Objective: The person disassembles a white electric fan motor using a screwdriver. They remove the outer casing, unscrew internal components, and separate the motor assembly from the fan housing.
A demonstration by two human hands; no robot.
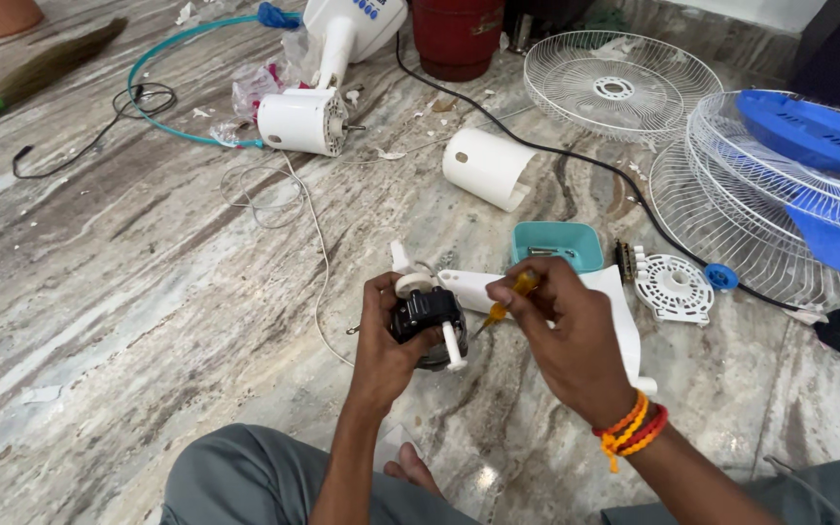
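Note:
My left hand (pixel 386 340) grips a small black fan motor part (pixel 427 313) with white plastic pieces on top and a white shaft sticking out below. In my right hand (pixel 561 335) is a yellow-handled screwdriver (pixel 507 303), its tip pointed down toward the black part. Red, orange and yellow threads circle my right wrist. Both hands hover over a white plastic fan piece (pixel 610 292) lying on the marble floor.
A teal tray (pixel 558 245) and a round white plastic disc (pixel 674 288) lie just beyond my hands. A white motor housing (pixel 301 121), a white cover (pixel 486 167), wire fan guards (pixel 622 83), a blue blade (pixel 814 136), a black cable and a red cylinder (pixel 457 37) lie farther off.

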